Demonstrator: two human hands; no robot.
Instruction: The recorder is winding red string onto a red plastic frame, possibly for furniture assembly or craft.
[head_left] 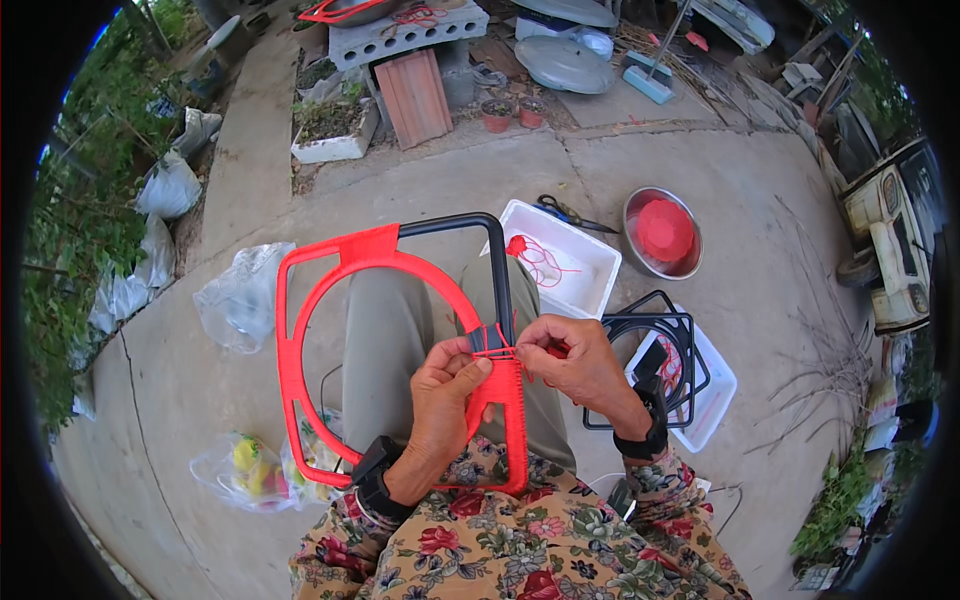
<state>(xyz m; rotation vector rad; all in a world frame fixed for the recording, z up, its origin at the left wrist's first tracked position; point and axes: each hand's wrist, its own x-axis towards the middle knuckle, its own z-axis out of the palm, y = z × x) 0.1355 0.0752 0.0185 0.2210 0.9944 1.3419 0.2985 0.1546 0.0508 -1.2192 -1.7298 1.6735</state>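
I see a ring-centred rectangular frame over the wearer's lap, mostly sheathed in red; its far-right corner is bare black, so I judge the wrapping well past halfway. Right of the lap sits a second black frame, apparently unwrapped. Above the lap, the left hand pinches the frame's right side; the right hand's fingers close narrowly, probably on red cord, though knuckles hide the tips.
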